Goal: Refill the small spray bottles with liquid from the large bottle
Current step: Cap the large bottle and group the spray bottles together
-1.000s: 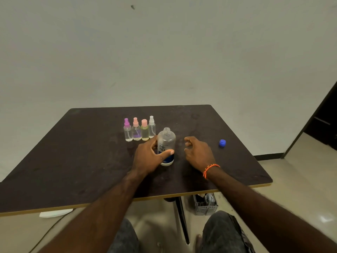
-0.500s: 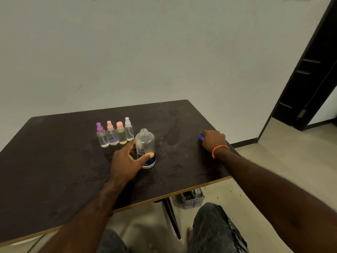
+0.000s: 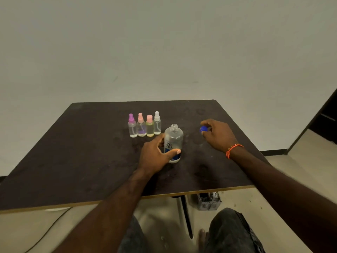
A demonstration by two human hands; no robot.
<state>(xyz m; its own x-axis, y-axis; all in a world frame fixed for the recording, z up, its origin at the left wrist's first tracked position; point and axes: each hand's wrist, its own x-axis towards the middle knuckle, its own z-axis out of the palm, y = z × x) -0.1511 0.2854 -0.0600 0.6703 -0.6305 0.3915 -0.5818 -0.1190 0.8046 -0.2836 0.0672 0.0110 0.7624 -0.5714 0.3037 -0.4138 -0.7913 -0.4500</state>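
The large bottle point(image 3: 173, 143) stood upright on the dark table point(image 3: 73, 161), near the middle of its top, its mouth uncapped. It was clear plastic with a blue-and-white label. The left hand point(image 3: 155, 156) was clamped on it: fingers curled round the far-left side, thumb laid across the label on the near side.

The right hand point(image 3: 218, 135) was raised to the right of the large bottle, well apart from it. Its fingers and thumb were closed together on a small blue cap point(image 3: 203, 129), pinched at the fingertips. Whether the cap touched the table could not be told. An orange band point(image 3: 233, 149) circled the right wrist.

Four small spray bottles stood upright in a close row just behind and to the left of the large bottle, all with their spray tops fitted. From left to right: one with a purple top point(image 3: 132, 127), one with a pink top point(image 3: 141, 127) and a purplish trace at the bottom, one with a wider pink top point(image 3: 149, 126) and yellowish contents, one with a white top point(image 3: 157, 124). The last was nearest the large bottle, not touching it.

Below the near table edge a grey slotted basket point(image 3: 208, 200) sat on the floor beside the table leg point(image 3: 186, 216). The person's knees showed at the bottom of the view
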